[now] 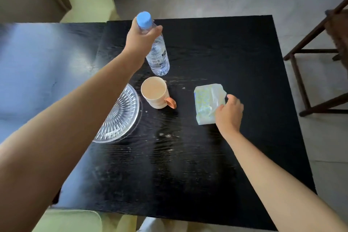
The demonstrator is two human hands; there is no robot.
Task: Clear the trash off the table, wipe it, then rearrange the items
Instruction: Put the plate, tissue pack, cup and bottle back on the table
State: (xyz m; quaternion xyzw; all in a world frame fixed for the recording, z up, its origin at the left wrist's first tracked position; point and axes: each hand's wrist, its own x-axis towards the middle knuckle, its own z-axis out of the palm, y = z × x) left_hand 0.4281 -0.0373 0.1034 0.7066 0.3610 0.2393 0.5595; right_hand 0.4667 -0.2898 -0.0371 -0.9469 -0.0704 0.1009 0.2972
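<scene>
Water bottle point(158, 52), table point(235, 47) at 11 o'clock: neck clenched by left hand point(140, 40); toppling onto mug point(154, 92) is risked. Tissue pack point(208, 104), 2 o'clock: gripped by right hand point(228, 113).

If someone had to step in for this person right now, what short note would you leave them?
Left hand: gripping the water bottle just under its blue cap; whether the tilted bottle rests on the black table is unclear.
Right hand: on the tissue pack, which lies right of the mug.
Glass dish: left of the mug, partly under the left arm.
Done: no loose trash visible; the table shows wet-looking streaks and a few white specks.
Left: probably finish wiping, then arrange bottle, mug, dish and tissue pack.
</scene>
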